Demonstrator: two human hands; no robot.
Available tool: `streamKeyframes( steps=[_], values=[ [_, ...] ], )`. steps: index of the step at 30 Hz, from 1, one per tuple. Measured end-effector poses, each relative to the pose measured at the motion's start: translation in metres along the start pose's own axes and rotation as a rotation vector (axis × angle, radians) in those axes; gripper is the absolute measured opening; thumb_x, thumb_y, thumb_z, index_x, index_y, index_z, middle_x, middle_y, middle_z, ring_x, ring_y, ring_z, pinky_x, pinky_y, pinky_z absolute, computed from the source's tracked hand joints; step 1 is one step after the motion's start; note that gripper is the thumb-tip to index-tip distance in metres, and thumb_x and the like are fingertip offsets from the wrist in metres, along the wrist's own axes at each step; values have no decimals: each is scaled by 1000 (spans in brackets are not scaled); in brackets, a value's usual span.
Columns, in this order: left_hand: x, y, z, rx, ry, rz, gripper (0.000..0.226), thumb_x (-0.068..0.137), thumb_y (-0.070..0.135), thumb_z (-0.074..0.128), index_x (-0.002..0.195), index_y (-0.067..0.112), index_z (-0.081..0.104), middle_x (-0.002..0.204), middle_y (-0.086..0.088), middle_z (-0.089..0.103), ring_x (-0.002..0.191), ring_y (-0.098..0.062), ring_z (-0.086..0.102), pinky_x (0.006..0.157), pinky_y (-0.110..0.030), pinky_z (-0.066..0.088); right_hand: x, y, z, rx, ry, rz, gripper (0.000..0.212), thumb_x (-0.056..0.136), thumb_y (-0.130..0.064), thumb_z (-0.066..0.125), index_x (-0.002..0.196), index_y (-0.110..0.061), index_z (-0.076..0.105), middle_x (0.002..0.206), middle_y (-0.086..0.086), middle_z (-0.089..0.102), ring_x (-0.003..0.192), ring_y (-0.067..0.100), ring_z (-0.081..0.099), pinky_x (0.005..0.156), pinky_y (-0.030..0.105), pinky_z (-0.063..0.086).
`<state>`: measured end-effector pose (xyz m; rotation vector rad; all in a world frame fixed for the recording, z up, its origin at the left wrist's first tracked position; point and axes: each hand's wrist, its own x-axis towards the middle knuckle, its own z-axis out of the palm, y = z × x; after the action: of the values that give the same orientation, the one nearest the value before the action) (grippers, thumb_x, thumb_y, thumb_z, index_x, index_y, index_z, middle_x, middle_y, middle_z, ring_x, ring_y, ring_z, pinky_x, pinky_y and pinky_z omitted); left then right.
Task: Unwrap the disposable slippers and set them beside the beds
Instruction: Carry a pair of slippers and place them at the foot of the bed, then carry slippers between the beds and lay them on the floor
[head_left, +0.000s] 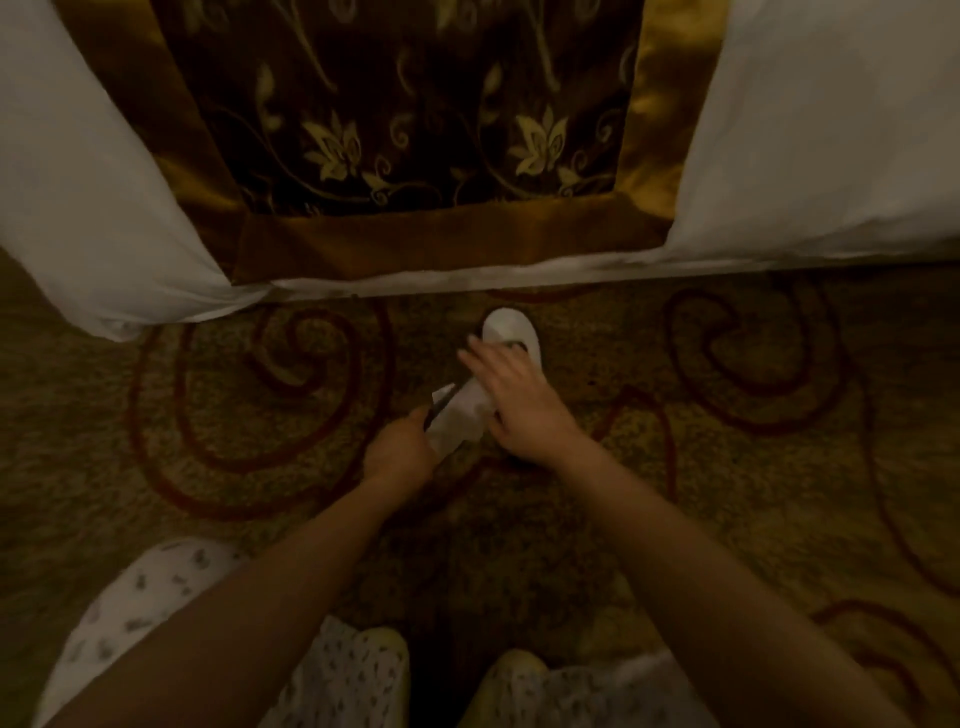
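One white disposable slipper (506, 325) lies on the patterned carpet just in front of the bed's edge, toe toward the bed. My right hand (511, 397) rests over its heel half, fingers spread, covering most of it. My left hand (400, 449) is closed on a second white slipper (457, 415), held tilted just left of the first, its sole edge showing dark. Whether any wrapper is still on it cannot be told in the dim, blurred view.
The bed (831, 130) with white sheets and a brown and gold floral runner (415, 114) fills the top. Olive carpet (727, 467) with dark red swirls spreads all round. My knees in dotted white trousers (156, 597) are at the bottom.
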<state>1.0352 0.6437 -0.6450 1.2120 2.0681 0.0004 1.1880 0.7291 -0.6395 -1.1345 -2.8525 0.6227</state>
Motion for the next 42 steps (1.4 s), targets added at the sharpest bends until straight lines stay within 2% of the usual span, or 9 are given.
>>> streamKeyframes(
  steps=[2, 4, 7, 10, 22, 26, 32, 37, 42],
  values=[
    [-37, 16, -37, 230, 11, 82, 47, 93, 25, 44, 140, 22, 38, 130, -12, 58, 117, -33, 56, 95, -42, 46, -10, -27, -38, -91, -97, -58, 68, 93, -22, 49, 151, -20, 14, 160, 2, 12, 148, 21, 8, 120, 40, 2],
    [-71, 32, -78, 342, 16, 177, 50, 92, 33, 49, 140, 25, 37, 129, -7, 58, 118, -29, 55, 95, -41, 43, -16, -49, -77, -139, -154, -72, 63, 94, -25, 48, 149, -17, 20, 158, 4, 23, 147, 23, 14, 120, 41, 4],
    [-115, 51, -146, 316, 26, 258, 54, 91, 34, 49, 142, 27, 33, 134, -2, 53, 124, -25, 47, 102, -39, 34, -16, -84, -149, -118, -220, -8, 48, 95, -27, 46, 140, -14, 38, 142, 7, 44, 135, 27, 34, 116, 39, 17],
    [-152, 61, -219, 307, 50, 279, 53, 93, 24, 46, 144, 25, 30, 137, -2, 47, 128, -24, 41, 107, -37, 28, -8, -125, -229, -153, -238, -8, 33, 97, -27, 42, 125, -11, 47, 128, 9, 51, 123, 28, 42, 104, 35, 30],
    [-262, 45, -520, 323, 289, 308, 56, 89, 9, 46, 143, 22, 32, 133, -4, 49, 122, -25, 44, 102, -33, 30, 87, -314, -474, -199, -95, -109, 31, 97, -31, 40, 122, -13, 50, 124, 7, 53, 118, 25, 43, 96, 36, 32],
    [-275, 15, -588, 308, 410, 274, 57, 89, 1, 40, 142, 21, 33, 129, -5, 52, 119, -25, 46, 100, -34, 31, 130, -372, -516, -216, -29, -179, 27, 98, -30, 41, 116, -12, 52, 121, 7, 54, 116, 24, 44, 95, 33, 31],
    [-267, -26, -667, 266, 502, 186, 54, 91, 7, 47, 142, 22, 34, 136, -3, 50, 126, -23, 45, 107, -33, 29, 210, -430, -548, -233, 17, -294, 27, 97, -30, 41, 118, -17, 52, 119, 3, 56, 113, 22, 46, 95, 34, 33],
    [-220, -63, -734, 266, 481, 128, 61, 87, 23, 59, 142, 23, 34, 140, -1, 47, 129, -22, 42, 110, -34, 28, 305, -459, -551, -213, 26, -344, 26, 97, -32, 41, 115, -18, 54, 117, 3, 58, 110, 21, 48, 94, 33, 35],
    [-161, -100, -806, 313, 425, 54, 54, 93, 20, 50, 144, 21, 31, 143, -5, 45, 132, -25, 40, 110, -34, 27, 409, -482, -549, -183, 2, -367, 28, 97, -32, 42, 115, -16, 55, 119, 5, 58, 113, 24, 48, 92, 34, 34]
  ],
)
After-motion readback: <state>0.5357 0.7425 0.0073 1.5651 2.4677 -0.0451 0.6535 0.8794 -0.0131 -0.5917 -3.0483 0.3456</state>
